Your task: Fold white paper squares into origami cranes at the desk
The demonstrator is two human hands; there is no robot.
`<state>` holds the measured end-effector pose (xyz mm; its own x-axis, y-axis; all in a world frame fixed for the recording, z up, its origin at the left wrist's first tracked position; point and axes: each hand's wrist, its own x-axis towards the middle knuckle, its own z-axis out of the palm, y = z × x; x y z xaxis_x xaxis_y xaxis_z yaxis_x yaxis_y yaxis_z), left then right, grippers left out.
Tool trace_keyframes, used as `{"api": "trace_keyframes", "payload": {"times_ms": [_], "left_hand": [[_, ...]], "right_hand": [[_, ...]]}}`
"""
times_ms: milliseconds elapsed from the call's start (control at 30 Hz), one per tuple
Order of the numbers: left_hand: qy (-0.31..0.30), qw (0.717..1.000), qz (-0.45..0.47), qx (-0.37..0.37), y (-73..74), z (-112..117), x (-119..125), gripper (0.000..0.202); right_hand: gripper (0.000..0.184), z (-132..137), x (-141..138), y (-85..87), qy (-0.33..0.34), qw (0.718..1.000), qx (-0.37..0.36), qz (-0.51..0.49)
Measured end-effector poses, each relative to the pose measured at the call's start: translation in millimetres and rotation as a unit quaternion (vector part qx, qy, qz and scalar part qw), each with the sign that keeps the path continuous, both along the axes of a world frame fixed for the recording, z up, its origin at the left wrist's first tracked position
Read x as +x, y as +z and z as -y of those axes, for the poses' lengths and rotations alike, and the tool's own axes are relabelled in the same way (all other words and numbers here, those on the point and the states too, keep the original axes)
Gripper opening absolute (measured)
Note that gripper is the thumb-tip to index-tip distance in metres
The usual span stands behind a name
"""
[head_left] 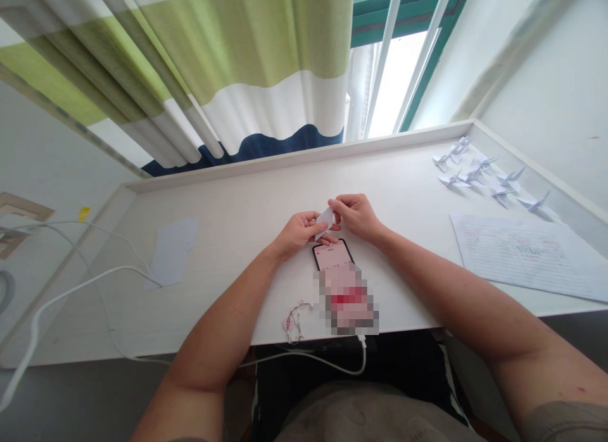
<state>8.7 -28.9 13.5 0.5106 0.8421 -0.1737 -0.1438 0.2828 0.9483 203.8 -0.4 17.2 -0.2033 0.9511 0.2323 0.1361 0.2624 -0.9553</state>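
A small folded piece of white paper [324, 223] is held above the middle of the desk. My left hand [304, 230] grips its lower left part, with the thumb lying on top. The fingertips of my right hand [354, 213] pinch its upper corner. Just below the hands lies a phone [335, 258] with a lit pinkish screen, mostly blurred out. Several folded white paper cranes [475, 170] stand at the desk's far right corner.
The white desk [228, 220] has a raised rim at the back. Loose paper sheets [173, 249] lie left, a written sheet [517, 255] right. A beaded strap [294, 322] and charging cable [363, 353] are near the front edge. A curtain [266, 56] hangs behind.
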Motion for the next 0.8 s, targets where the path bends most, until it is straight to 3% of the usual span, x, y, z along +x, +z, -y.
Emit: {"api": "trace_keyframes", "payload": {"times_ms": [133,267,433,633,800], "left_hand": [[0.053,0.999,0.001,0.015,-1.0,-1,2,0.053],[0.066,0.997,-0.008,0.043,-3.0,-2,2,0.055],[0.071,0.997,-0.010,0.040,-2.9,-1,3,0.054],[0.091,0.995,-0.025,0.025,-1.2,1,5,0.049],[0.088,0.996,-0.022,0.028,-2.1,0,6,0.052]], "right_hand": [[0.061,-2,1,-0.4,0.036,0.999,-0.030,-0.025],[0.052,-3,0,-5.6,0.100,0.994,-0.027,-0.019],[0.048,-4,-3,-12.4,0.080,0.997,-0.021,0.003],[0.050,-4,-3,-10.2,0.088,0.995,-0.038,0.017],[0.055,-3,-4,-9.0,0.063,0.996,-0.012,0.061]]}}
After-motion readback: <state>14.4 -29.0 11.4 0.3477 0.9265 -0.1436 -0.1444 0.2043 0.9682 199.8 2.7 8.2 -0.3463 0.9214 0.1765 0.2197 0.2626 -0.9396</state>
